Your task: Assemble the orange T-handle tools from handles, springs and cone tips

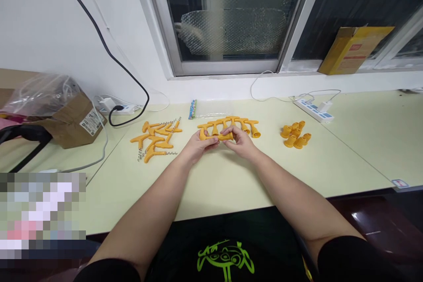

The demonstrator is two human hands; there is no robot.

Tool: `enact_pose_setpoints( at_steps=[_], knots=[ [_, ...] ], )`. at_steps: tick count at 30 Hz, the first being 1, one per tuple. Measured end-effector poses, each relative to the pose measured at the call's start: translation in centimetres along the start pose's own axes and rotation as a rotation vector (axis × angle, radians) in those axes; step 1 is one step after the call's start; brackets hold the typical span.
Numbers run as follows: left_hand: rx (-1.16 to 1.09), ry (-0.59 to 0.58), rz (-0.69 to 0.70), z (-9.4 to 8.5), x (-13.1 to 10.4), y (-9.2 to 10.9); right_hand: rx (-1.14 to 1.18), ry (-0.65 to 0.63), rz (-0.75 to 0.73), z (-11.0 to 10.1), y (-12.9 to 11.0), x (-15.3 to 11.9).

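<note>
Over the middle of the table, my left hand (pixel 197 146) is closed on the handle end of a yellow corkscrew (pixel 202 135). My right hand (pixel 242 142) grips a yellow sleeve (pixel 226 137) at the other end, in line with the corkscrew; fingers partly hide where the two meet. Just behind my hands stands a row of yellow T-shaped pieces (pixel 243 124) with sleeves on them. To the left lies a pile of yellow-handled corkscrews (pixel 155 137) with bare metal spirals. Several loose yellow sleeves (pixel 291 140) stand in a cluster on the right.
A clear plastic bag (pixel 211 109) lies near the wall. Power strips (pixel 313 110) with cables sit at the back right and back left. An open cardboard box (pixel 77 119) stands at the left, and a yellow carton (pixel 353 50) leans against the window.
</note>
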State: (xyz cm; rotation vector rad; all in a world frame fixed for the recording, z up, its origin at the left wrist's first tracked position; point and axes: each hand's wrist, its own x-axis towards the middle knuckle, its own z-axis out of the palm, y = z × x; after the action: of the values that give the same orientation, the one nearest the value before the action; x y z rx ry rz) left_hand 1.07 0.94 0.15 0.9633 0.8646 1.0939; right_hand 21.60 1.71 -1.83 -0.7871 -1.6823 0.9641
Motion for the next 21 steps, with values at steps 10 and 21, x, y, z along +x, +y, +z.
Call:
enact_pose_setpoints(
  at_steps=[10, 21],
  knots=[
    [0.281, -0.038, 0.347, 0.8, -0.7, 0.1, 0.296, -0.081, 0.439, 0.4, -0.8, 0.0],
    [0.197, 0.071, 0.254, 0.1, -0.2, 0.5, -0.019, -0.046, 0.107, -0.3, -1.2, -0.4]
  ],
)
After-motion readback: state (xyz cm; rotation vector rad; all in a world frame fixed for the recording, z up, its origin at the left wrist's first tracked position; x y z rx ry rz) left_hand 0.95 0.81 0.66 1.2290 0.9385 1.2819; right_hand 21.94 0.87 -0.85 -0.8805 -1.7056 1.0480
